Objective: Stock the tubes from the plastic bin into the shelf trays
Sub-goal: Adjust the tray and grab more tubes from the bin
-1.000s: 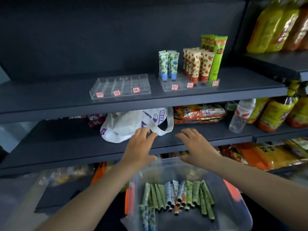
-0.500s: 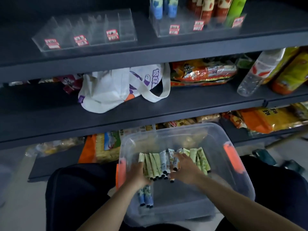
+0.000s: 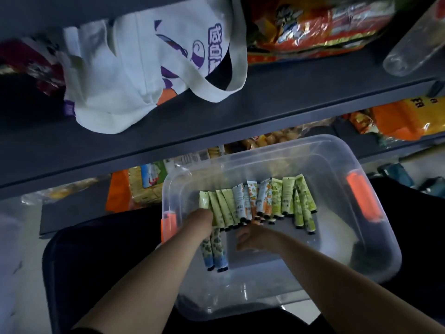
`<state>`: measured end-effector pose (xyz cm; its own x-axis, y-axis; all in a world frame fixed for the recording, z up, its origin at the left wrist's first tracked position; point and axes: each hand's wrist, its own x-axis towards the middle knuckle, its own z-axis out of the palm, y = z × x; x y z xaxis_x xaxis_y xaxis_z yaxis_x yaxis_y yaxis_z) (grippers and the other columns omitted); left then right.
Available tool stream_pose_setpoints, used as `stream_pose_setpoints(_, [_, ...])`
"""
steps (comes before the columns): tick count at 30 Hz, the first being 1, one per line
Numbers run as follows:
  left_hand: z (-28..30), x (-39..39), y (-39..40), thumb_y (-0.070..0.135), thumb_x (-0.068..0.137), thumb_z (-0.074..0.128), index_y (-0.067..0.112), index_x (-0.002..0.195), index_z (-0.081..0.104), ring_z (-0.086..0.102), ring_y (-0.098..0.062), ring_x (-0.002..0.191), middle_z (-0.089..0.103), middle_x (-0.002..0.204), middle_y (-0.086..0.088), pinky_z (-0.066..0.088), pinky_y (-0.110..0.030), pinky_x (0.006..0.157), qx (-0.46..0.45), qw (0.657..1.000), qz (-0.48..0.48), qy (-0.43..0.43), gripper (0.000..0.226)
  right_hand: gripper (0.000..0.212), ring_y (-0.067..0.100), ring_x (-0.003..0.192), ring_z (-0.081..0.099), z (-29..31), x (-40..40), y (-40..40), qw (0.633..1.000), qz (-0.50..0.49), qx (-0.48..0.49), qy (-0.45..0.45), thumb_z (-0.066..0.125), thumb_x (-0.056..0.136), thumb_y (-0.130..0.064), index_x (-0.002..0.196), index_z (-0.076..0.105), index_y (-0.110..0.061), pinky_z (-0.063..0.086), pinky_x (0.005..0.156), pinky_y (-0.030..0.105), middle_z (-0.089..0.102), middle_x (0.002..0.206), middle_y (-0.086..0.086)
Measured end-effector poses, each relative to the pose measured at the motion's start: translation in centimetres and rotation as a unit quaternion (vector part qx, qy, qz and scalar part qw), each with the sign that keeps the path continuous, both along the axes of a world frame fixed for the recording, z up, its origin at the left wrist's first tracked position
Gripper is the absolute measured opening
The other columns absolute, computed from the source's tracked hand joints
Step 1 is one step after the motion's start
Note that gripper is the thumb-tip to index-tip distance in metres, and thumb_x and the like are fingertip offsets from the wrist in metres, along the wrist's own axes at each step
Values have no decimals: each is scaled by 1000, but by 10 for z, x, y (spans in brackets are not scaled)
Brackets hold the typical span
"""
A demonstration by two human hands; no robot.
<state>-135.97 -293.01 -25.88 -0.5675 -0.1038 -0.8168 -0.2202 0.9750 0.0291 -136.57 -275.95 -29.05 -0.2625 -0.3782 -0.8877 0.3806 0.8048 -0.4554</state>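
Observation:
A clear plastic bin point(image 3: 375, 259) with orange latches rests on my lap. Inside it lies a row of several tubes point(image 3: 260, 203), green, white and orange, caps toward me. Two blue-patterned tubes point(image 3: 215, 253) lie below the row's left end. My left hand point(image 3: 199, 221) is down in the bin on the upper ends of the blue tubes, its fingers bent under and hidden. My right hand point(image 3: 252, 237) hovers just below the row's caps, blurred, fingers loose, nothing visible in it. The shelf trays are out of view.
A dark shelf point(image 3: 265, 112) runs across above the bin, carrying a white tote bag point(image 3: 134, 68), snack packets point(image 3: 325, 30) and a clear bottle point(image 3: 414, 47). More packets point(image 3: 409, 116) sit on the lower shelf behind the bin.
My view has dropped from the upper shelf to the bin. Both hands came down from the shelf edge into the bin, the left onto the blue tubes, the right drawing back below the row.

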Motion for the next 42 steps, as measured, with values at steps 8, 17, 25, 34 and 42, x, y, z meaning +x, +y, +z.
stream_pose_setpoints(8, [-10, -23, -8, 12, 74, 77, 3, 88, 63, 63, -27, 98, 66, 104, -15, 51, -34, 83, 18, 992, -81, -92, 22, 47, 18, 111, 59, -17, 12, -26, 996, -56, -29, -59, 69, 85, -21, 129, 55, -14, 49, 98, 33, 62, 124, 9])
stream_pose_setpoints(17, [-16, -31, -12, 15, 68, 82, 3, 104, 65, 64, -25, 94, 67, 105, -10, 52, -32, 81, 27, 990, -82, -111, 41, 15, 18, 92, 57, -30, 19, -39, 992, -103, -22, -64, 70, 84, -23, 92, 63, -12, 49, 92, 32, 63, 102, 16])
stream_pose_setpoints(25, [-20, -28, -13, 12, 69, 81, 2, 105, 65, 64, -25, 96, 67, 108, -10, 52, -30, 82, 24, 991, -87, -101, 41, 33, 18, 87, 58, -40, 27, -43, 994, -103, -27, -37, 74, 80, -21, 106, 63, -4, 52, 85, 29, 61, 95, 8])
stream_pose_setpoints(34, [-22, -20, -10, 17, 75, 77, 5, 108, 67, 63, -22, 98, 67, 110, -7, 51, -29, 83, 71, 992, -57, -86, 37, 30, 18, 99, 59, -36, 23, -25, 983, -131, -50, -115, 64, 87, -9, 115, 56, -4, 52, 87, 30, 63, 116, 14])
stream_pose_setpoints(42, [-30, -1, -4, 16, 78, 74, 8, 113, 66, 61, -22, 103, 65, 117, -7, 48, -26, 78, 132, 987, 78, -50, 36, 24, 23, 98, 60, -27, 5, 10, 965, -145, -88, -199, 49, 94, 0, 112, 55, -15, 43, 104, 42, 63, 104, 8])
